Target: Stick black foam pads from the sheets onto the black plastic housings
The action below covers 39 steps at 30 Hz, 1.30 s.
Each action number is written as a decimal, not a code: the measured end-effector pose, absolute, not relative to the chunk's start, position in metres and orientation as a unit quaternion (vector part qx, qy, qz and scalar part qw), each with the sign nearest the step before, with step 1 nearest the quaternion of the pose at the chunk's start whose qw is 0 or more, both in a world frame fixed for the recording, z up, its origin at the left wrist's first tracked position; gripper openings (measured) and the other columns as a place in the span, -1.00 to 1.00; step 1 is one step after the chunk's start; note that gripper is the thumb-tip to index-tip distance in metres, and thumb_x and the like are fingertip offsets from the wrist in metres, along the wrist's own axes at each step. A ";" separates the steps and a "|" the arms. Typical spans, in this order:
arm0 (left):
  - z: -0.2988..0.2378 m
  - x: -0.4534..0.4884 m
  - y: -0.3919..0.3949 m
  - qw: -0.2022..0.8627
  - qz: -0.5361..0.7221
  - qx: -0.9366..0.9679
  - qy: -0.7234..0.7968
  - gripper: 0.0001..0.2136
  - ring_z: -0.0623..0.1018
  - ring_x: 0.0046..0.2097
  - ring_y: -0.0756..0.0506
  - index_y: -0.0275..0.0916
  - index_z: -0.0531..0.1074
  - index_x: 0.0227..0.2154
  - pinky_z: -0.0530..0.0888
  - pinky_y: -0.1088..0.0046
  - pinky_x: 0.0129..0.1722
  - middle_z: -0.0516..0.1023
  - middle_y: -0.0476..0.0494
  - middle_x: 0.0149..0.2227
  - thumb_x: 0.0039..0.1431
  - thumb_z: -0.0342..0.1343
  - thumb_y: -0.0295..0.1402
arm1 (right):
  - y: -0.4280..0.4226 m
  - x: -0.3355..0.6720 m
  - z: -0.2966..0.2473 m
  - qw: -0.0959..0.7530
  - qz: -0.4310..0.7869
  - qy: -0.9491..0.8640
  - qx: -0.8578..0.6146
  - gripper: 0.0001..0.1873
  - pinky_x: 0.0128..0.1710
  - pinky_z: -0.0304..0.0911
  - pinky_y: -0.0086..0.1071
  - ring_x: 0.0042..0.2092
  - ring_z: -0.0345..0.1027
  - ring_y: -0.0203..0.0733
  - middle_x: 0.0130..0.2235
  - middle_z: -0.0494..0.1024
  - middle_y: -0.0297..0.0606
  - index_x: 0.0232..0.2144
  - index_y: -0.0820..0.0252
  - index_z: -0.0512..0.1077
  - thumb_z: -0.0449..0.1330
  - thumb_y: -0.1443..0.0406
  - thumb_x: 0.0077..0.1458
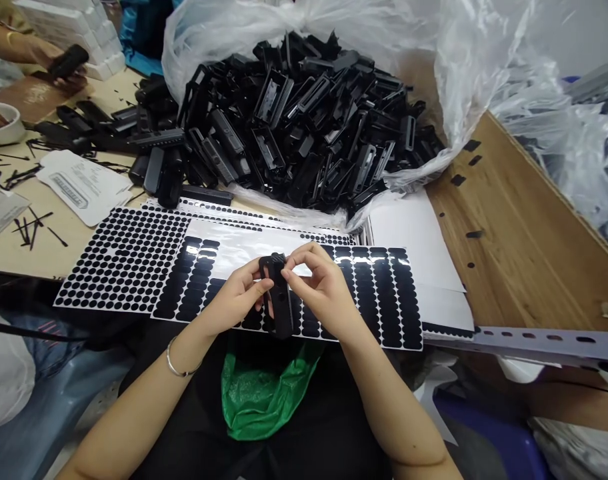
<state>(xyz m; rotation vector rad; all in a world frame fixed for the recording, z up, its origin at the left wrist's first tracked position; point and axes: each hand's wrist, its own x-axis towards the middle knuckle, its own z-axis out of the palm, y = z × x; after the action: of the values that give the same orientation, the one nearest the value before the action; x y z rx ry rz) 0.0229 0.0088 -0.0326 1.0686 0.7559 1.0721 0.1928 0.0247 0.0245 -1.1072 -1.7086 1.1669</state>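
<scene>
My left hand (245, 291) is closed around the left side of a black plastic housing (283, 310), which stands nearly upright over the table's front edge. At the housing's top right, my right hand (320, 283) makes a pinch, thumb and forefinger touching near its upper end. Whatever small piece lies between those fingertips is too small to make out. Under both hands lies a sheet of black oblong stickers (379, 293), partly peeled to white backing. To its left is a sheet of round black stickers (129, 257).
A heap of black plastic housings (304, 127) fills a clear plastic bag (464, 80) behind the sheets. White paper sheets (409, 233) lie right, beside a wooden board (529, 233). A green bag (264, 400) hangs below. Another person's hand (49, 60) holds a black part at upper left.
</scene>
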 end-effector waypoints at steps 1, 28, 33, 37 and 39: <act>-0.033 0.023 0.009 0.665 0.475 0.470 0.333 -0.66 0.47 -0.58 0.07 -0.28 0.41 -0.19 0.36 0.61 -0.63 0.39 0.06 -0.45 0.23 0.22 -0.07 | 0.025 0.193 0.025 0.388 0.455 -0.673 -0.435 -0.91 -0.27 0.42 -0.33 -0.16 0.31 -0.17 -0.24 0.36 -0.27 -0.40 0.12 0.45 0.24 0.31 0.18; -0.029 0.018 0.008 0.693 0.472 0.459 0.294 -0.64 0.48 -0.58 0.05 -0.28 0.45 -0.09 0.35 0.64 -0.66 0.48 0.00 -0.46 0.23 0.23 -0.10 | 0.022 0.202 0.038 0.371 0.581 -0.597 -0.410 -0.85 -0.11 0.38 -0.30 -0.08 0.31 -0.17 -0.13 0.36 -0.24 -0.34 0.11 0.41 0.17 0.21 0.27; -0.026 0.018 0.008 0.687 0.455 0.473 0.312 -0.68 0.47 -0.58 0.05 -0.28 0.45 -0.12 0.35 0.63 -0.65 0.47 0.00 -0.45 0.24 0.23 -0.13 | 0.020 0.200 0.038 0.365 0.550 -0.627 -0.413 -0.86 -0.19 0.43 -0.32 -0.11 0.30 -0.16 -0.14 0.32 -0.22 -0.42 0.12 0.45 0.27 0.25 0.17; -0.025 0.018 0.007 0.682 0.451 0.481 0.317 -0.70 0.48 -0.57 0.06 -0.28 0.45 -0.14 0.35 0.62 -0.63 0.48 0.00 -0.42 0.25 0.21 -0.13 | 0.018 0.196 0.037 0.375 0.541 -0.627 -0.418 -0.88 -0.27 0.43 -0.35 -0.13 0.28 -0.17 -0.16 0.30 -0.23 -0.42 0.12 0.47 0.28 0.26 0.16; -0.025 0.018 0.007 0.682 0.453 0.479 0.318 -0.70 0.48 -0.58 0.07 -0.27 0.45 -0.15 0.35 0.62 -0.64 0.48 -0.01 -0.40 0.25 0.21 -0.13 | 0.018 0.195 0.037 0.378 0.539 -0.623 -0.422 -0.88 -0.31 0.41 -0.36 -0.15 0.27 -0.17 -0.17 0.30 -0.23 -0.42 0.12 0.47 0.29 0.26 0.15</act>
<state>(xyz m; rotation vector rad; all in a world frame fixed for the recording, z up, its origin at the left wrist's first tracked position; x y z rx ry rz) 0.0180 0.0072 -0.0253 1.0749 0.7130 1.0159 0.1954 0.0181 0.0365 -1.0785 -1.5923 1.3768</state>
